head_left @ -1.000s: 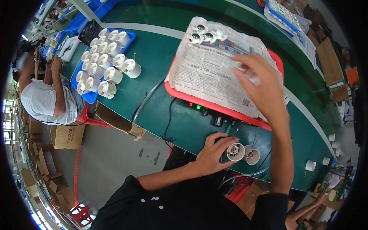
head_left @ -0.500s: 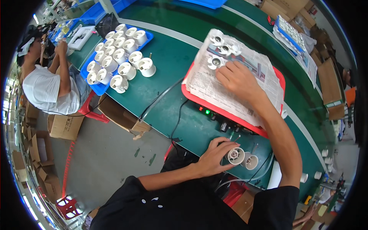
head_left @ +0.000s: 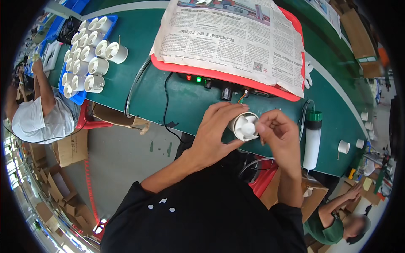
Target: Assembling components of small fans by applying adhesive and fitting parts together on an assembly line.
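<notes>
My left hand (head_left: 215,130) is wrapped round a short white plastic cylinder (head_left: 233,124), its round mouth turned up toward me. A white fan impeller (head_left: 249,127) with several curved blades sits in that mouth; how deep it is seated I cannot tell. On the right side, my right hand (head_left: 279,134) has thumb and fingertips pinched at the impeller's edge, its other fingers curled. Thin coloured wires (head_left: 242,99) show just beyond the cylinder, by a black control box (head_left: 217,86) with knobs and lit buttons.
Newspaper (head_left: 228,50) covers a red tray (head_left: 228,77) above the box. At left, a blue tray (head_left: 79,98) holds several white cylinders (head_left: 87,54). A green-capped white tube (head_left: 312,141) lies to the right. Co-workers sit at far left and lower right.
My right hand has come from the newspaper back to the cylinder, where an impeller now fills the mouth. My left hand has raised the cylinder. The view has shifted.
</notes>
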Action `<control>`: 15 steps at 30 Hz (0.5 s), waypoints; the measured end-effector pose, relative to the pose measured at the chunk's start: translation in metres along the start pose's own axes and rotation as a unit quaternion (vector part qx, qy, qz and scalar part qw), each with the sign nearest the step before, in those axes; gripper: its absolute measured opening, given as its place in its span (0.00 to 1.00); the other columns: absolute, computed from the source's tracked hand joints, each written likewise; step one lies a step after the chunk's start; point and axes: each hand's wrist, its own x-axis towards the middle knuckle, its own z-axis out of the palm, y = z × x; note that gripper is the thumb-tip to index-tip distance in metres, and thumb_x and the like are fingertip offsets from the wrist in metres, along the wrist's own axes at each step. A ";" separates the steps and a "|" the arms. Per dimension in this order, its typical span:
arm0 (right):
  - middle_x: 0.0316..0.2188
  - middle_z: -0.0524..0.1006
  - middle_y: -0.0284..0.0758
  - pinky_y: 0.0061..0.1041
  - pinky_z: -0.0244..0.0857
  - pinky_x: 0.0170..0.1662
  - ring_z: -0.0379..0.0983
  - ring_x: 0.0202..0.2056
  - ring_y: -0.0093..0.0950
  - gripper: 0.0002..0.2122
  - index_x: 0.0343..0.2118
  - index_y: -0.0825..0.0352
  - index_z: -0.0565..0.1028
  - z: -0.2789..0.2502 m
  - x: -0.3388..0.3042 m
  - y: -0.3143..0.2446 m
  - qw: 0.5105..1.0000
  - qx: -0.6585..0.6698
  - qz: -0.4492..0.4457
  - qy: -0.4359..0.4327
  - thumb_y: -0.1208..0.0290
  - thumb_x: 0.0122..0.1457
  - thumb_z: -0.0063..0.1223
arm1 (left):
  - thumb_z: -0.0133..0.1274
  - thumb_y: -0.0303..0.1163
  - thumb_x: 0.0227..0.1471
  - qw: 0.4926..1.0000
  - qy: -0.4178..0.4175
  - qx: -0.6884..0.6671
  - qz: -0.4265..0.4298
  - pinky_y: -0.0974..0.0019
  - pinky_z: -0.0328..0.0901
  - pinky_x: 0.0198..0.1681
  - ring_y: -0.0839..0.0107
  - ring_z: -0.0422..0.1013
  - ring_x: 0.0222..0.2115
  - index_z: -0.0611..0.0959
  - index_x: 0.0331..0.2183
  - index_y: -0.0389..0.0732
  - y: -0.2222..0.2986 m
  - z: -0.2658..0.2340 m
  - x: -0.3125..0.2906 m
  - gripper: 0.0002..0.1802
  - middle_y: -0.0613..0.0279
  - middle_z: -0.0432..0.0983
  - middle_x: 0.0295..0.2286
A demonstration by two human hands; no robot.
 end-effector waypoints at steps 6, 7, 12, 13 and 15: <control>0.23 0.72 0.27 0.14 0.55 0.25 0.62 0.23 0.11 0.06 0.35 0.70 0.72 0.010 -0.012 0.002 0.988 -0.107 -0.042 0.100 0.77 0.58 0.57 | 0.68 0.25 0.34 0.999 -0.030 0.028 -0.033 0.57 0.61 0.54 0.54 0.66 0.49 0.75 0.51 0.42 0.002 0.011 -0.009 0.38 0.60 0.73 0.49; 0.23 0.72 0.27 0.14 0.55 0.25 0.61 0.23 0.11 0.06 0.35 0.70 0.71 0.008 -0.012 -0.002 0.985 -0.113 -0.063 0.116 0.77 0.57 0.57 | 0.69 0.26 0.33 0.998 -0.025 0.028 -0.052 0.57 0.61 0.54 0.55 0.66 0.49 0.75 0.51 0.42 0.002 0.013 -0.008 0.38 0.60 0.73 0.49; 0.20 0.73 0.32 0.19 0.57 0.22 0.64 0.17 0.20 0.02 0.28 0.70 0.75 -0.002 -0.024 -0.012 0.959 -0.228 -0.136 0.102 0.79 0.54 0.58 | 0.69 0.26 0.33 0.998 -0.046 0.043 -0.021 0.56 0.61 0.54 0.55 0.66 0.49 0.75 0.51 0.41 0.002 0.017 -0.004 0.39 0.60 0.73 0.49; 0.20 0.73 0.32 0.19 0.57 0.22 0.64 0.17 0.20 0.02 0.28 0.70 0.75 -0.004 -0.023 -0.011 0.959 -0.226 -0.135 0.104 0.79 0.54 0.58 | 0.69 0.26 0.32 0.998 -0.058 0.039 -0.002 0.56 0.61 0.54 0.55 0.66 0.49 0.75 0.51 0.40 0.004 0.015 -0.004 0.38 0.60 0.73 0.49; 0.15 0.71 0.36 0.24 0.58 0.21 0.65 0.15 0.31 0.05 0.24 0.71 0.75 -0.008 -0.021 -0.008 0.872 -0.448 -0.198 0.025 0.79 0.54 0.57 | 0.69 0.25 0.31 0.995 -0.076 0.052 0.023 0.57 0.61 0.53 0.55 0.66 0.48 0.75 0.50 0.40 0.008 0.012 -0.002 0.39 0.60 0.73 0.49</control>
